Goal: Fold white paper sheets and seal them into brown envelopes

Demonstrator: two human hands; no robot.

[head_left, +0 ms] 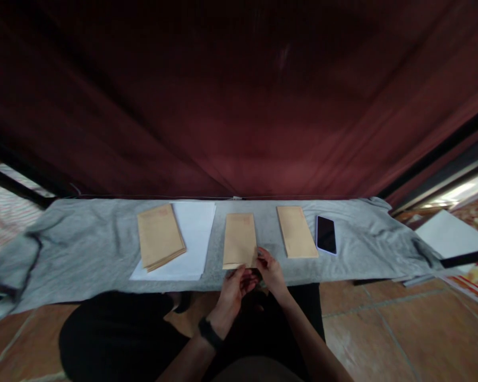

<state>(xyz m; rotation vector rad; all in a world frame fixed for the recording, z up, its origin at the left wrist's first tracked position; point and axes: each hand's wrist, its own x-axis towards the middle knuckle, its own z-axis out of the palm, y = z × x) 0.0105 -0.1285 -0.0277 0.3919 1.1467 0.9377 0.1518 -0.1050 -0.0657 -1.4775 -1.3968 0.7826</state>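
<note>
A brown paper envelope (239,239) lies in front of me on the grey cloth, its short near edge toward my body. My left hand (239,286), with a dark band on the wrist, pinches that near edge at its right part. At the lower right corner, my right hand (270,268) has its fingers closed on the envelope's side. The fingertips of both hands are partly hidden. To the left, a stack of brown envelopes (161,236) rests on white paper sheets (197,239). Another brown envelope or small pile (297,232) lies to the right.
A phone (326,234) in a light purple case lies on the right of the grey cloth (366,239). A dark red curtain (239,132) hangs behind the cloth-covered surface. White and printed papers (454,239) sit at the far right, above a tiled floor (382,329).
</note>
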